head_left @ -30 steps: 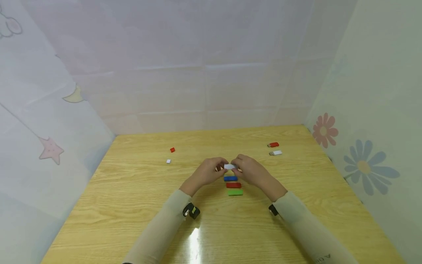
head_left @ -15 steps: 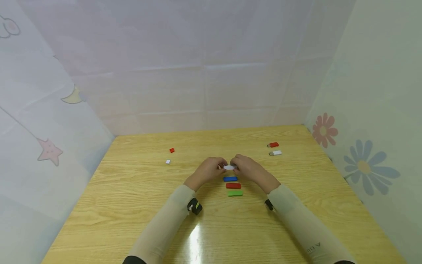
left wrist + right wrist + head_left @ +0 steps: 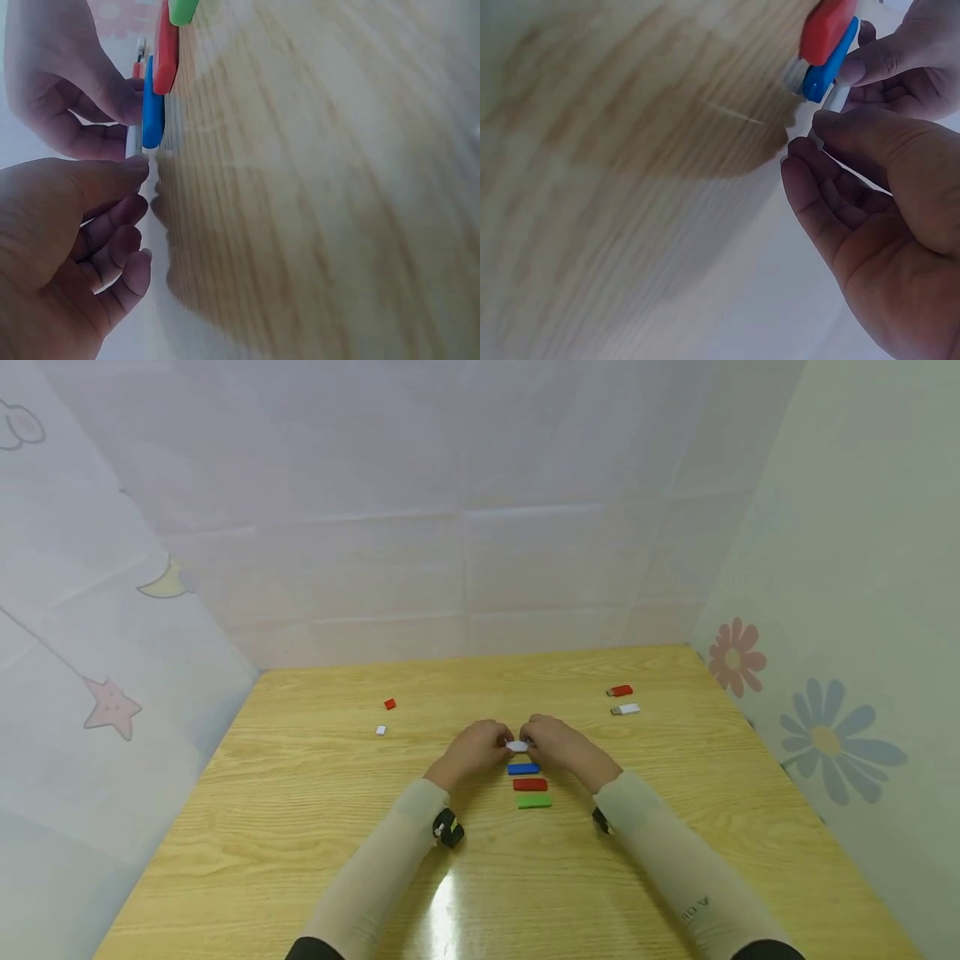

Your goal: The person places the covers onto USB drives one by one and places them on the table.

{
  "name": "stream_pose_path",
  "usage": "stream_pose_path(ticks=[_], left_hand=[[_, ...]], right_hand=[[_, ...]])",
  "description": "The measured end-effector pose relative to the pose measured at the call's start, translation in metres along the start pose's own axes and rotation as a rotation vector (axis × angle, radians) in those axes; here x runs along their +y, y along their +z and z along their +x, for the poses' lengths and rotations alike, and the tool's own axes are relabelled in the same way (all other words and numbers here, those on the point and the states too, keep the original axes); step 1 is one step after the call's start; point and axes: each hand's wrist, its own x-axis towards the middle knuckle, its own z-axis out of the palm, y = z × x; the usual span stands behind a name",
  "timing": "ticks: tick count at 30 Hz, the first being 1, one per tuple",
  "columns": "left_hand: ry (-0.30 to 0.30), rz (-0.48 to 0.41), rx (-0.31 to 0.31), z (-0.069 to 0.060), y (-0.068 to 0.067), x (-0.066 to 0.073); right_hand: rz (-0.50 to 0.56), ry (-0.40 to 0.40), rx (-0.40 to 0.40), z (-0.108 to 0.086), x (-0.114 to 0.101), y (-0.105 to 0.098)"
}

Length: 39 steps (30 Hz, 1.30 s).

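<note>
Below frame centre, a green stick (image 3: 534, 802), red stick (image 3: 530, 785) and blue stick (image 3: 523, 769) line the bench (image 3: 525, 893); just beyond, left hand (image 3: 477, 748) and right hand (image 3: 561, 746) pinch opposite ends of the white stick (image 3: 517, 747), each grip narrow. Bench contact is unclear; placing seems in hand, needing level release next.

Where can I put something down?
Bare table: outside the left sleeve, outside the right sleeve, and between them nearer than the green stick. It's crowded where left hand and right hand pinch a white stick, by the blue stick and red stick.
</note>
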Motion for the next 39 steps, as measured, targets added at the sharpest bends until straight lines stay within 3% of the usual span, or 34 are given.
stream_pose_path(ticks=[17, 32, 39], left_hand=[[-0.011, -0.017, -0.01, -0.004, -0.002, 0.0], [-0.107, 0.055, 0.049, -0.029, -0.032, -0.033], [-0.124, 0.1, 0.09, -0.047, -0.044, -0.062]], right_hand=[[0.038, 0.015, -0.011, -0.003, 0.002, -0.002], [-0.07, 0.096, 0.042, -0.027, 0.048, -0.014], [-0.088, 0.139, 0.054, -0.038, 0.071, -0.022]])
